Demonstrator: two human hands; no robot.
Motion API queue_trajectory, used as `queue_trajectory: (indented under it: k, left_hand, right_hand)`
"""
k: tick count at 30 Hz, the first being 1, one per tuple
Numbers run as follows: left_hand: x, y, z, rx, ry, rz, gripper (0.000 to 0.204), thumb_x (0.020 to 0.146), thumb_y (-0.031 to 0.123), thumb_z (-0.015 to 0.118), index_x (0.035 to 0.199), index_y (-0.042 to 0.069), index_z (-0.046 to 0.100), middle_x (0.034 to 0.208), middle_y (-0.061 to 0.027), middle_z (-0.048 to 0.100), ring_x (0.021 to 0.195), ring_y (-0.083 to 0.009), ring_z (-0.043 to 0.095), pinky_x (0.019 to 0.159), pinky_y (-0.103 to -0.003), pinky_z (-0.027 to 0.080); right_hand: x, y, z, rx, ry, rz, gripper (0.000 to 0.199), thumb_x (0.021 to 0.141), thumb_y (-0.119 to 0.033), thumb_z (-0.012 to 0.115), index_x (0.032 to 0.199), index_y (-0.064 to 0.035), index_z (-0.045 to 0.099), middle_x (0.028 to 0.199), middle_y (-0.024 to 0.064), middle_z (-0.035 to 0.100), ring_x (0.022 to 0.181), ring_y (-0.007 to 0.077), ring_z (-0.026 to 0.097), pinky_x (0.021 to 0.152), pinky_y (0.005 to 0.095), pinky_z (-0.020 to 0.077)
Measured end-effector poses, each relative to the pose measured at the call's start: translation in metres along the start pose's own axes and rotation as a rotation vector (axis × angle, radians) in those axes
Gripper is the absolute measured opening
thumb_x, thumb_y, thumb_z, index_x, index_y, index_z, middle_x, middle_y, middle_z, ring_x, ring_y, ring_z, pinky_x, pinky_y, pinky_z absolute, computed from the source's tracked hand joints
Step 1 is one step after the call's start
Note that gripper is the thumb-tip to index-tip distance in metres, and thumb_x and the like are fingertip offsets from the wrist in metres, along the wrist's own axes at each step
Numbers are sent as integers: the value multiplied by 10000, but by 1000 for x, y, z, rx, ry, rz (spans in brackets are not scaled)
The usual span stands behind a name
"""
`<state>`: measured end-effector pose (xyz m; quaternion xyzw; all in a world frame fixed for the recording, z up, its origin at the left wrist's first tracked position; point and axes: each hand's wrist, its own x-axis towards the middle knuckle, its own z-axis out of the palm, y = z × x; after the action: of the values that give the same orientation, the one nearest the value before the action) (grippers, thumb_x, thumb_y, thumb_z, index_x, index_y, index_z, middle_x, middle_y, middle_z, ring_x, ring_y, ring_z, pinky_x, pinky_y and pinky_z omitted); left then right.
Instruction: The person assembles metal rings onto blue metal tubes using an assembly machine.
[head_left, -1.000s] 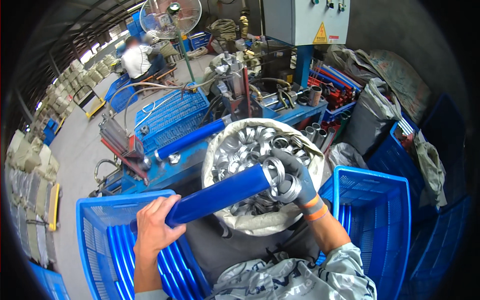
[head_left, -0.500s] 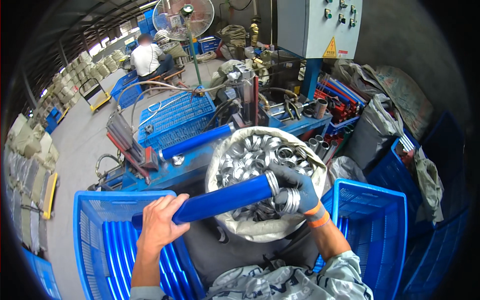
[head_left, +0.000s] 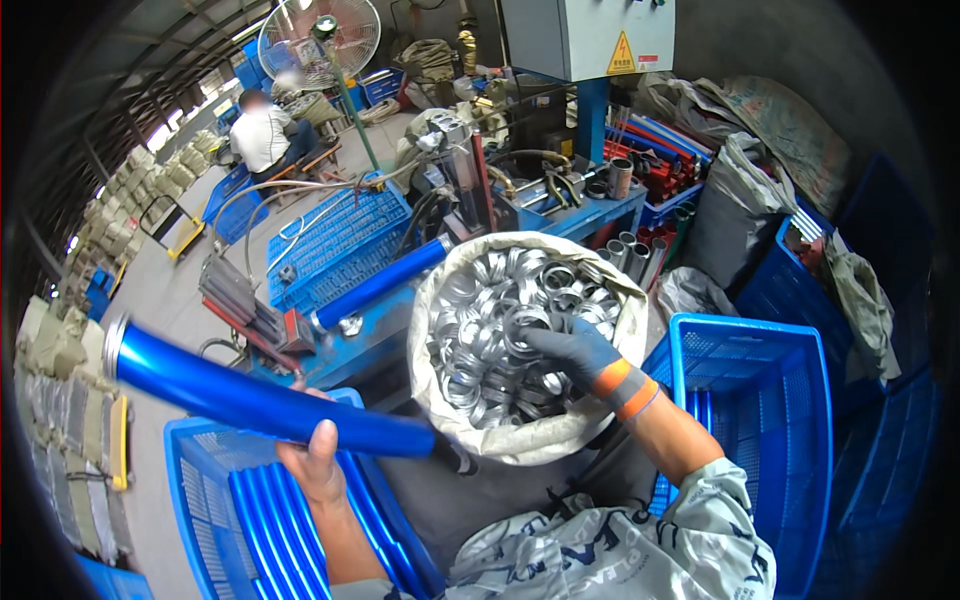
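My bare left hand (head_left: 318, 462) is closed around a long shiny blue tube (head_left: 250, 392), held tilted above the left crate. A silver ring (head_left: 114, 347) caps the tube's raised left end, while its lower right end reaches the sack's edge. Inside a white woven sack (head_left: 430, 400) full of loose silver metal rings (head_left: 480, 350) is my right hand (head_left: 572, 350), in a grey glove with an orange cuff. Its fingers close on a metal ring (head_left: 527, 318) at the top of the heap; the fingertips are partly hidden among the rings.
Blue crates stand on both sides, the left crate (head_left: 190, 480) with several blue tubes (head_left: 280, 530), the right crate (head_left: 770, 420) with some too. Beyond the sack, a blue machine bench (head_left: 385, 335) carries another blue tube (head_left: 380, 282). A person (head_left: 262, 135) sits far off near a fan (head_left: 318, 40).
The tube has swung round, its ringed end going from the right, by my gloved hand, to the far left. My right hand has left the tube and moved into the heap of rings.
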<state>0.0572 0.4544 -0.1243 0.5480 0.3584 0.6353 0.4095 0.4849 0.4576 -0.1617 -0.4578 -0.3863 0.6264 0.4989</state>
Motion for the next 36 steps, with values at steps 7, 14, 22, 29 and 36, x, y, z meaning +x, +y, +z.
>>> queue_trajectory:
  k: [7,14,22,29,36]
  left_hand:
    - [-19,-2,50,-405,210,-22,785,1022,423,890,1609,23,554,1444,-194,740,1349,-371,724,1165,-557,606]
    - [-25,-9,77,-587,181,-51,640,1145,480,741,1526,-23,631,1451,-225,762,1256,-340,808,1033,-477,721]
    - [-32,-17,78,-548,132,-68,624,1080,340,802,1550,-31,628,1410,-210,792,1214,-328,830,1012,-468,731]
    - [-36,-14,78,-555,133,-82,580,1031,281,805,1497,-40,672,1386,-224,778,1215,-347,813,1000,-484,730]
    - [-33,-21,79,-567,148,-88,613,1031,264,835,1541,-10,636,1406,-194,773,1190,-339,826,984,-503,736]
  right_hand:
    - [-23,13,13,425,-299,-110,675,1145,-554,708,1549,-14,692,1506,160,733,1437,373,716,1100,480,647]
    - [-24,14,19,251,-211,-262,664,1005,-151,911,1586,8,632,1509,131,734,1386,259,725,1195,422,591]
    - [-27,4,28,282,-316,-455,986,927,-36,968,1751,4,429,1622,151,636,1473,248,646,1274,436,508]
    - [-28,8,37,230,-209,-460,1092,925,-357,1019,1757,57,446,1672,219,638,1543,320,619,1337,487,451]
    - [-38,-5,38,114,-200,-447,819,1016,-33,838,1748,58,482,1621,159,674,1445,236,664,1253,413,518]
